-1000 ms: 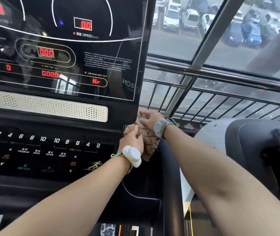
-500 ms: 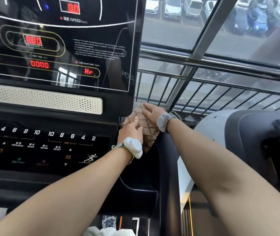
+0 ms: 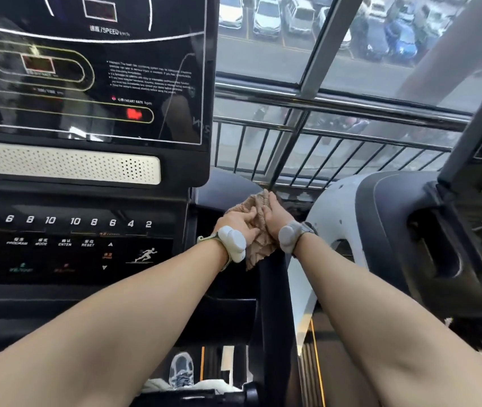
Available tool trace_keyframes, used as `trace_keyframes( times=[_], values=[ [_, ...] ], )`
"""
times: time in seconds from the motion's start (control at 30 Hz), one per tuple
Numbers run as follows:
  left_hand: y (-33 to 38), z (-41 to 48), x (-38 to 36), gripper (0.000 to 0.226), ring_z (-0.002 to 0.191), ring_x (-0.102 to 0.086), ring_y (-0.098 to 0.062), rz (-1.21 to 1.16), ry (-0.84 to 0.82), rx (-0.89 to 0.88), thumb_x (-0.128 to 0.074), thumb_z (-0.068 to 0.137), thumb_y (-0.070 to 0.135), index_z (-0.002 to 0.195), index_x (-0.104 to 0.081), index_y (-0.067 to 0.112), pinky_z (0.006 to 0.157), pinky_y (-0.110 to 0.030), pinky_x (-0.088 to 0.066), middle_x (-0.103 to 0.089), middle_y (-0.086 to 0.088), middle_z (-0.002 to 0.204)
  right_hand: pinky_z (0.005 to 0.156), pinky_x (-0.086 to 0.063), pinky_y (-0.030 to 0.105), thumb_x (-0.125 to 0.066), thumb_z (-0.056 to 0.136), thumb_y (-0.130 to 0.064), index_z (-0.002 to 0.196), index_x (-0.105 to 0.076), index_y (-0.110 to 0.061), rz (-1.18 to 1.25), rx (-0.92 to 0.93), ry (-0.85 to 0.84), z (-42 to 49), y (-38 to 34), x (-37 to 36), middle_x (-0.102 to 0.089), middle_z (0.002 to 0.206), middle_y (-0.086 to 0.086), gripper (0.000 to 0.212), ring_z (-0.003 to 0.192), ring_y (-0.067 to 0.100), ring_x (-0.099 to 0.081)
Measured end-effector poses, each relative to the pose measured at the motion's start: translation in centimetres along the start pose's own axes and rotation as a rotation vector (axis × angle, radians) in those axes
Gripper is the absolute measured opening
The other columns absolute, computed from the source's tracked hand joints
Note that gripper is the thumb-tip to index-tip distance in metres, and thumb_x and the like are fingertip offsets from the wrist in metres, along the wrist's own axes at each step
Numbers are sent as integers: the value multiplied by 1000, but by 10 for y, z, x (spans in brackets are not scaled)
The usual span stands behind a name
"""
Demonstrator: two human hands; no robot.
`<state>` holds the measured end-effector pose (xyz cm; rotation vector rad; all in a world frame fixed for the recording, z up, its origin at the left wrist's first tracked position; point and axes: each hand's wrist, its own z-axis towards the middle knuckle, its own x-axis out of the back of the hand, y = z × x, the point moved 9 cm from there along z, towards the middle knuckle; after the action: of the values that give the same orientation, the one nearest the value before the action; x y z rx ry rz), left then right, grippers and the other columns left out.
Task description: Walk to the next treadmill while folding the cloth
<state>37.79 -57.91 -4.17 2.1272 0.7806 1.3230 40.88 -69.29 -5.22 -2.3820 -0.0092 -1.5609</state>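
**Cloth pinned on handrail top**

Brown cloth (image 3: 259, 230) sits on the black handrail (image 3: 272, 289), long axis 6–12 o'clock. Left hand (image 3: 238, 223) at its 9, fingers flat, pressing; right hand (image 3: 275, 218) at 3, fingers together, straight. Both touching, equally near.

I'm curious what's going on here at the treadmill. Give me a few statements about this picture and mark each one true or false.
1. Both hands, the left hand and the right hand, rest on a brown knitted cloth. True.
2. The cloth lies on the white perforated speaker strip. False: it is on the black handrail to the right of the console.
3. Parked cars show through the window. True.
4. Both wrists are bare. False: each wears a white device on a strap.
5. A grey sneaker shows below. True.
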Motion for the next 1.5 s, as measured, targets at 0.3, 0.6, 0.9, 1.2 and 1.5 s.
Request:
trace_keyframes(
  times=[0.3,0.6,0.9,1.2,1.5],
  values=[
    [12,-38,-28,51,127,-58,-14,24,-102,-103,-64,92,32,142,-56,41,102,-23,-47,-65,12,135,121,-25,38,-31,110,-6,156,-24,6,409,-273,33,-74,22,-20,-31,162,24,48,150,39,-31],
    [15,-84,-42,43,118,-63,-17,49,-115,-152,-57,95,32,137,-62,40,94,-17,-48,-64,6,136,110,-30,18,-29,113,-28,154,-41,-19,853,-333,137,-125,23,-52,-54,139,-6,44,133,10,-47],
    [11,-118,-64,29,116,-63,-25,232,-111,-182,-56,100,39,120,-74,26,99,-35,-52,-71,-4,120,107,-36,24,-32,112,-29,151,-45,-22,810,-412,123,-178,17,-69,-60,134,-1,42,123,14,-52],
    [11,-170,-76,29,98,-63,-20,394,-21,-150,-56,98,29,118,-69,13,74,-28,-49,-69,-6,115,108,-45,40,-36,109,-32,147,-49,-27,753,-445,102,-234,8,-88,-67,132,9,40,123,33,-60],
    [2,-236,-104,29,118,-63,-26,406,-41,-174,-53,101,19,123,-69,10,99,-29,-48,-68,-8,125,105,-39,29,-36,111,-28,152,-46,-16,705,-467,127,-300,-3,-109,-60,143,15,43,134,34,-53]
  ],
)
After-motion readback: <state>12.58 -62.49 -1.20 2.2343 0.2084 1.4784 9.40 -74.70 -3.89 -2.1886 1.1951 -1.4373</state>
